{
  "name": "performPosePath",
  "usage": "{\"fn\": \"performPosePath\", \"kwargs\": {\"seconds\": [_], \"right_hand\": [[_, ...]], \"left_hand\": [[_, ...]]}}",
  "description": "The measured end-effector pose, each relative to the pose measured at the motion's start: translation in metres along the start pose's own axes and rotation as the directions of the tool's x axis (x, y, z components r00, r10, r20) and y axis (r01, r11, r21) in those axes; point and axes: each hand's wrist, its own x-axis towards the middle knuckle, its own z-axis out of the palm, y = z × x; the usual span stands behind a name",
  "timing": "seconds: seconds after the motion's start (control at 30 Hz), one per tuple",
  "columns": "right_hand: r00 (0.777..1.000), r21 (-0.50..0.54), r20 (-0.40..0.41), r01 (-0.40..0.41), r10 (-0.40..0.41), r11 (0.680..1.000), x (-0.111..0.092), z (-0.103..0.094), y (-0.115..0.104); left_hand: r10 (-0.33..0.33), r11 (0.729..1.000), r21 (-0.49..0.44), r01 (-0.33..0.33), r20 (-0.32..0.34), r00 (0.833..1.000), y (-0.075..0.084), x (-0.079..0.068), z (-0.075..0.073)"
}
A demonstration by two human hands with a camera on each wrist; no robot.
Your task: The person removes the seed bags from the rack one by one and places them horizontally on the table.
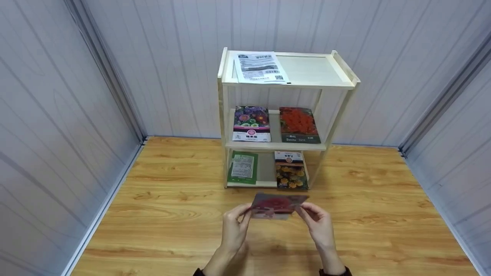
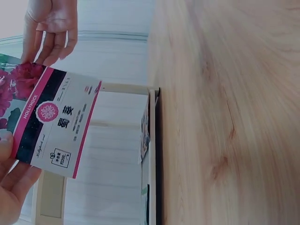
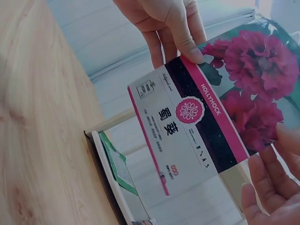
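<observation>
A hollyhock seed packet (image 1: 278, 205) with magenta flowers and a white label is held over the table in front of the shelf. My left hand (image 1: 234, 228) pinches its left edge between thumb and fingers. On the opposite edge, my right hand (image 1: 319, 226) pinches it the same way. The right wrist view shows the packet's front (image 3: 190, 110) with a pink band reading HOLLYHOCK and a round emblem. In the left wrist view, the flower picture is partly cut off at the frame's side.
Behind the packet stands a three-tier wooden shelf (image 1: 276, 145). A white printed packet (image 1: 261, 68) lies on top. Mixed-flower (image 1: 251, 122) and red-flower packets (image 1: 299, 124) are on the middle tier; a green packet (image 1: 243, 167) and an orange-flower packet (image 1: 291, 172) are on the bottom.
</observation>
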Motion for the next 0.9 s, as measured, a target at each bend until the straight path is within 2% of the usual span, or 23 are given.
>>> {"fn": "performPosePath", "kwargs": {"seconds": [0.03, 0.13, 0.17, 0.23, 0.37, 0.4, 0.47, 0.6, 0.67, 0.77, 0.9], "right_hand": [[1.0, -0.043, -0.023, -0.005, 0.004, 0.999, 0.0, 0.001, 0.001], [0.995, -0.146, -0.093, -0.049, 0.036, 0.988, 0.001, 0.022, -0.024], [0.989, -0.193, -0.132, -0.089, 0.064, 0.977, 0.002, 0.034, -0.042], [0.976, -0.239, -0.181, -0.159, 0.117, 0.958, 0.002, 0.044, -0.054], [0.972, -0.257, -0.194, -0.18, 0.132, 0.95, 0.001, 0.043, -0.048], [0.981, -0.228, -0.161, -0.144, 0.108, 0.963, -0.001, 0.032, -0.031], [0.991, -0.188, -0.114, -0.086, 0.065, 0.978, -0.002, 0.021, -0.014], [0.998, -0.115, -0.059, -0.035, 0.028, 0.993, -0.005, 0.002, 0.021], [0.995, -0.144, -0.087, -0.069, 0.057, 0.987, -0.005, 0.013, 0.01], [0.991, -0.186, -0.088, -0.114, 0.099, 0.976, -0.006, 0.023, 0.001], [0.953, -0.281, -0.16, -0.293, 0.256, 0.914, -0.003, 0.049, -0.03]], "left_hand": [[-0.028, 1.0, -0.01, 0.028, 0.003, 1.0, 0.001, 0.0, 0.0], [-0.102, 0.994, -0.029, 0.102, 0.006, 0.995, 0.003, -0.002, 0.0], [-0.124, 0.992, -0.033, 0.125, 0.006, 0.992, 0.003, -0.003, 0.0], [-0.16, 0.987, -0.033, 0.16, 0.005, 0.987, 0.003, -0.004, 0.0], [-0.217, 0.975, -0.04, 0.218, 0.013, 0.976, -0.006, -0.01, 0.002], [-0.234, 0.971, -0.042, 0.234, 0.017, 0.972, -0.01, -0.012, 0.003], [-0.266, 0.963, -0.043, 0.267, 0.025, 0.964, -0.018, -0.016, 0.004], [-0.328, 0.943, -0.037, 0.33, 0.033, 0.944, -0.029, -0.022, 0.004], [-0.352, 0.934, -0.044, 0.353, 0.035, 0.935, -0.031, -0.024, 0.003], [-0.398, 0.915, -0.065, 0.399, 0.034, 0.917, -0.033, -0.027, 0.001], [-0.462, 0.881, -0.095, 0.463, 0.032, 0.886, -0.036, -0.029, -0.002]]}}
